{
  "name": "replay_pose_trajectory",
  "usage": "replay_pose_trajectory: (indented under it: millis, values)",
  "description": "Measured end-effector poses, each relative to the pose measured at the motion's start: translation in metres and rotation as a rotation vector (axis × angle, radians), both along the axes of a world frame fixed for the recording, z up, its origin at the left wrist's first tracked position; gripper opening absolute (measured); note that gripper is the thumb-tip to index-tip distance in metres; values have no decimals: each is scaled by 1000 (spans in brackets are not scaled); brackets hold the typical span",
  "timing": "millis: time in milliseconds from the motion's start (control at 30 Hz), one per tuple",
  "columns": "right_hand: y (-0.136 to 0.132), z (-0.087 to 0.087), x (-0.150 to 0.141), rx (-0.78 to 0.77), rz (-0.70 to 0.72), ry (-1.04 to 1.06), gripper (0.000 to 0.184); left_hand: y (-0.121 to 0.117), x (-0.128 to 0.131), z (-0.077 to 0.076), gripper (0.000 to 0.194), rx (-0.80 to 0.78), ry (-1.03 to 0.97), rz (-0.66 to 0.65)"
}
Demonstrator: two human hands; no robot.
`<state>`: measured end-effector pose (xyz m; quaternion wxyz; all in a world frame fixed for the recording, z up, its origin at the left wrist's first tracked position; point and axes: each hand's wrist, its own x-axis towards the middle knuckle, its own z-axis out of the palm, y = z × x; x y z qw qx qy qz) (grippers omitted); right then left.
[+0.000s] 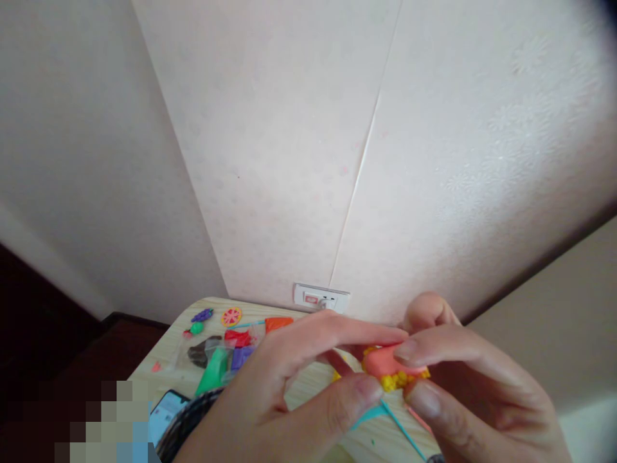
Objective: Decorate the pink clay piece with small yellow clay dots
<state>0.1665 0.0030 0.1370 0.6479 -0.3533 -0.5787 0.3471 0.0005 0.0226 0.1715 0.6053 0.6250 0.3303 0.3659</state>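
Note:
Between the fingertips of both hands is a piece of pink modelling clay [383,362] edged with bumpy yellow clay [396,381]. My left hand [308,379] pinches its left side, thumb in front and index finger behind. On the right, my right hand [463,373] grips it with thumb and finger. Below the hands lie a turquoise stick tool [405,429] and a flat turquoise piece [369,417] on the table. A pink strip next to the stick is partly covered by my right hand.
On the wooden table [149,357] lie bags of green clay [213,372], red clay [237,337] and orange clay [278,324]. Purple clay grapes [202,315] and a round fruit slice [231,316] sit near the back left. A phone [168,411] is at the front left. A wall socket [322,298] is behind.

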Motion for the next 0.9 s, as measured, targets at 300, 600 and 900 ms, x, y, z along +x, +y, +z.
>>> replay_pose_trajectory:
  millis: [300,600,900]
  values:
    - [-2,3,-1,-100,62,33,21,2,1,-8,20,190,-5,24]
    - [-6,5,1,-174,99,105,26,1,-7,-5,24,120,128,-35]
    - [-9,4,-5,-143,-2,115,21,2,-7,-6,19,95,86,4]
